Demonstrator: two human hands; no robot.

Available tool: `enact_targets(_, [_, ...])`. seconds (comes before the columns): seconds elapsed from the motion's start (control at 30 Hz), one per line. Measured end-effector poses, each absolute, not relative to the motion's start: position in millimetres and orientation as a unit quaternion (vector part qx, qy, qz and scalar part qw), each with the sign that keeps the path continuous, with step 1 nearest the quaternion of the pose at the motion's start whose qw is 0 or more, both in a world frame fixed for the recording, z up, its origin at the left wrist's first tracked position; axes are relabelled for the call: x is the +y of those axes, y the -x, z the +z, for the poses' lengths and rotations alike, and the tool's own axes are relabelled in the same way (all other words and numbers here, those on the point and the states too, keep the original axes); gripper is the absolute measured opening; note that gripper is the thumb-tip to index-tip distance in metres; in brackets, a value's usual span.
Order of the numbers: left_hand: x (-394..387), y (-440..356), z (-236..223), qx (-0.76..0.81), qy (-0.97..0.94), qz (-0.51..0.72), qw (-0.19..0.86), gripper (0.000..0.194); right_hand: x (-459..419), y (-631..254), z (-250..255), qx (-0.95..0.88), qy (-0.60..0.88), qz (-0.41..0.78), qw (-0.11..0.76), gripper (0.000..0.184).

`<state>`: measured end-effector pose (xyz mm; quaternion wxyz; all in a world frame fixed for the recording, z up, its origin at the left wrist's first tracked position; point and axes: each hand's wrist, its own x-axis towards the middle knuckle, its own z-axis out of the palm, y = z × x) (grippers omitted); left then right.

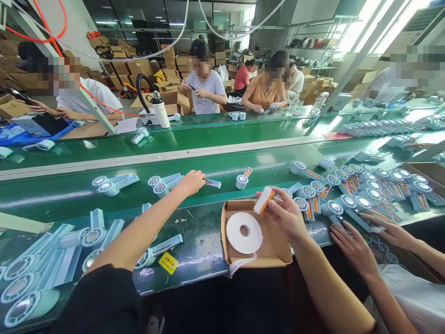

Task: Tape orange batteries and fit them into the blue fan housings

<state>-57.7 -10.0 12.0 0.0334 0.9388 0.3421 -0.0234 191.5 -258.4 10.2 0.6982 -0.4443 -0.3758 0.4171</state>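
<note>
Two-handed: pinching a white-and-orange block (263, 201) between fingers of the right hand (289, 217), just right of center, with the left hand (192, 182) bent over a pale blue handle (213, 184) near mid-frame, cannot tell whether grasping it. Below center, a white roll (235, 239) in a cardboard box (278, 250); lower left, fan-like devices (41, 304) on the table (201, 262).

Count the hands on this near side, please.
4: wearer's left hand, over the green belt; wearer's right hand, holding a white-and-orange piece near the cardboard box; co-worker's left hand and co-worker's right hand, by the fans.
</note>
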Motion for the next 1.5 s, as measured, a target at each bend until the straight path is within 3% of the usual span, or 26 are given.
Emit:
enact_targets(0.1, [17,33,1,0.311,-0.947,-0.037,0.069,0.009,-224,-182,17,-0.438,0.435,0.438,0.653,0.056])
enact_targets(0.23, [35,29,-16,0.283,-0.950,-0.032,0.131,0.022,-177,-180,9,-0.541,0.470,0.395,0.575,0.048])
enact_targets(0.37, [41,34,-26,0.298,-0.941,0.014,0.160,0.028,-124,-170,3,-0.693,0.592,0.228,0.342,0.032])
enact_targets(0.47, [40,30,-30,0.318,-0.933,0.043,0.164,0.029,-93,-157,1,-0.732,0.628,0.151,0.218,0.032])
enact_targets(0.83, [46,8,-37,0.355,-0.910,0.074,0.203,0.031,-75,-149,-9,-0.753,0.656,0.042,-0.030,0.044])
enact_targets(1.1, [53,-5,-41,0.380,-0.894,0.092,0.220,0.033,-58,-133,-12,-0.745,0.659,0.055,-0.091,0.040])
enact_targets(1.27, [45,-11,-34,0.406,-0.887,0.092,0.200,0.035,-51,-141,-7,-0.740,0.666,0.059,-0.071,0.037])
enact_targets(1.37, [38,10,-26,0.450,-0.872,0.102,0.162,0.047,-55,-163,-1,-0.734,0.677,0.047,-0.027,0.031])
enact_targets(1.5, [36,66,-17,0.556,-0.822,0.079,0.098,0.084,-65,-193,10,-0.716,0.697,0.026,0.041,0.037])
